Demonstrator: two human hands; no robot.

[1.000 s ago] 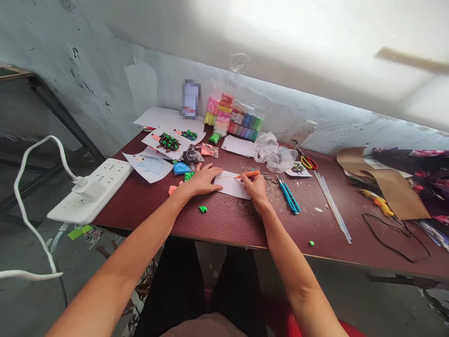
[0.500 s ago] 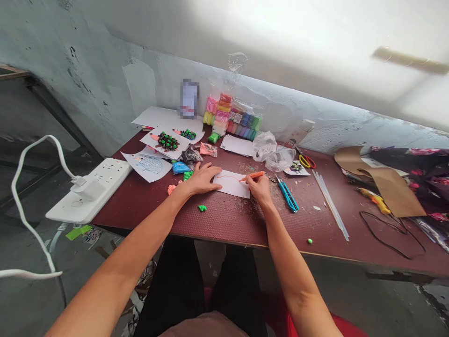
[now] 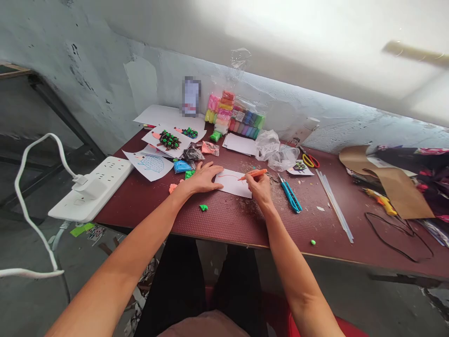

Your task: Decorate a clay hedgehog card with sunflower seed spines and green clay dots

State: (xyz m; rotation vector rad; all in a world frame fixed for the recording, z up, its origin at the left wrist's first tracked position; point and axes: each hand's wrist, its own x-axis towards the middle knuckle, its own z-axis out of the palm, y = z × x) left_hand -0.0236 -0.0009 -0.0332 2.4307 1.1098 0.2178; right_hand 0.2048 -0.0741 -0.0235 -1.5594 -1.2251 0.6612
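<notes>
orange pen [image 3: 254,174] | tip on white paper [image 3: 233,186] | thin orange line [image 3: 227,176]

Left hand [image 3: 205,179] flat, right hand [image 3: 259,188] curled

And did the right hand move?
Yes, a little: the right hand has slid rightward, further past the right edge of the white paper.

The left hand [image 3: 205,178] lay flat against the edge of a white paper sheet [image 3: 233,184], while the right hand [image 3: 260,188] gripped an orange marker [image 3: 255,174], its tip on the sheet by a thin orange line, with a blue utility knife [image 3: 289,195] just beside on the maroon table [image 3: 224,222].
</notes>
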